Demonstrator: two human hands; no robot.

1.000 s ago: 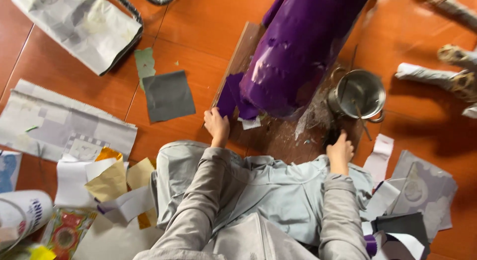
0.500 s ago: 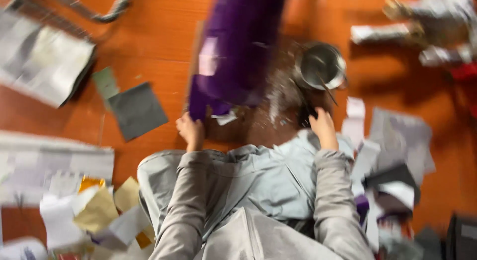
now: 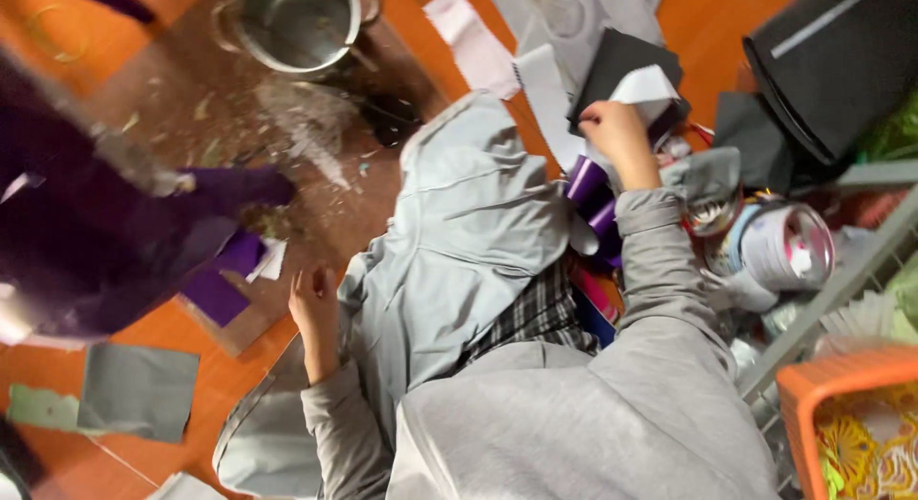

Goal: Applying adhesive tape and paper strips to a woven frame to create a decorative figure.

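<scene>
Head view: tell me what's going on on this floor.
A person in grey sleeves sits on an orange floor among paper scraps. The left hand rests flat on the floor beside a purple sheet on a board. The right hand reaches out to a white paper piece lying on dark card. A metal pot stands further out, with a purple roll by the right wrist.

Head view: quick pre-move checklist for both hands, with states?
1. Left hand free: ok, rests flat on the orange floor beside the pale grey cloth.
2. Right hand grip: cannot tell, fingers at a white paper scrap on black card.
3. Purple paper piece within reach: ok, near left hand.
4. Steel pot upright: ok.
5. Image sharpness: not ok, blurred at left.
</scene>
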